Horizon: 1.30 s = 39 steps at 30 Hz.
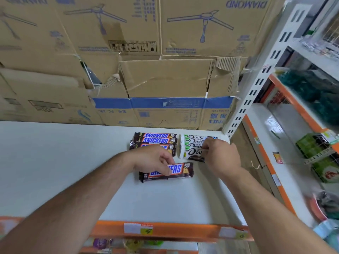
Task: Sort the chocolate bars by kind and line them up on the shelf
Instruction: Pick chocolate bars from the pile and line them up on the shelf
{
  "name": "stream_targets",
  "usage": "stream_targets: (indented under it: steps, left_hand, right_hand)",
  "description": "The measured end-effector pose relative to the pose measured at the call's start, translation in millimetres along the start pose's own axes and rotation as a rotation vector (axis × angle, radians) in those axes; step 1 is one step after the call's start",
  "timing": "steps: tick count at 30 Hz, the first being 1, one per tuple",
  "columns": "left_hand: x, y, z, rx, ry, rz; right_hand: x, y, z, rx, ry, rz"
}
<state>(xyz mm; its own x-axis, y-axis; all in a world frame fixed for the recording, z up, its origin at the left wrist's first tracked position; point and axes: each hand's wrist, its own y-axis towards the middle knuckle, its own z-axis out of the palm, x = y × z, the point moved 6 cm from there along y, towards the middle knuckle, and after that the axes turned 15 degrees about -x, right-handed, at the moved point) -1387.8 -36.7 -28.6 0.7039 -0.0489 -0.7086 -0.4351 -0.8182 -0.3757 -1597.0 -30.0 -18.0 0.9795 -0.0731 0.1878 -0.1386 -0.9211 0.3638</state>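
- The cardboard boxes (165, 33) make up the whole back wall in front of you. They are brown with blue print, and one has a blue band and torn flaps.
- The white shelf (55, 162) runs under both your forearms. All the bars lie on its far right part, close to the boxes.
- The white slotted post (256, 83) rises at the shelf's back right corner.
- The orange front edge (183, 230) carries pale price labels.
- The Snickers row (156, 141) sits at the back. It is three brown bars, long axes running left to right, overlapping one another from back to front. The blue, white and red logos read upright to you.
- The Dove packs (190, 145) lie just to the right of that row, apart from it by a narrow gap. They are white wrappers with dark script and a green mark at the left end, also lying left to right and overlapped.
- Your left hand (156, 159) is in front of the Snickers row, its fingers curled down over the loose Snickers bar (180, 170) and holding it. That bar lies nearest you, long axis left to right, its right end tilted slightly toward the back.
- Your right hand (222, 155) has bent fingers at the right ends of the Dove packs. You cannot tell whether they pinch anything.
- A dark wrapper end (197, 158) pokes out beneath that hand, at the front of the Dove packs.
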Motion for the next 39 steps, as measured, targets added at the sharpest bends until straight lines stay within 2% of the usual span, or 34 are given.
stream_targets:
  steps: [4,8,11,15,19,24,30,39]
  left_hand:
    - [-1.0,-1.3,4.1,0.038,0.019,-0.003]
    - [0.6,0.7,0.0,0.025,0.039,-0.004]
    - [3.5,0.9,-1.6,0.013,0.044,0.008]
    - [8.3,0.0,-4.7,-0.015,0.107,0.023]
    - [12.9,-4.1,-14.4,-0.025,0.141,0.007]
    - [17.2,-6.2,-30.6,-0.04,0.025,-0.068]
    - [14.6,-3.0,-39.8,-0.082,-0.044,-0.072]
    - [3.8,-0.7,-42.3,-0.179,0.229,0.066]
  right_hand:
    - [3.6,-8.7,-1.9,-0.129,0.087,-0.046]
    - [5.9,-25.5,2.3,-0.227,0.181,-0.004]
    - [5.9,-48.1,12.8,-0.236,0.156,0.017]
    - [9.4,-64.7,20.2,-0.248,0.045,-0.094]
    - [13.0,-63.0,19.3,-0.274,0.067,-0.108]
    - [14.3,-64.7,17.8,-0.305,0.068,-0.113]
    - [14.0,-64.6,18.4,-0.288,0.044,-0.111]
    - [18.6,-67.1,15.4,-0.339,0.029,-0.167]
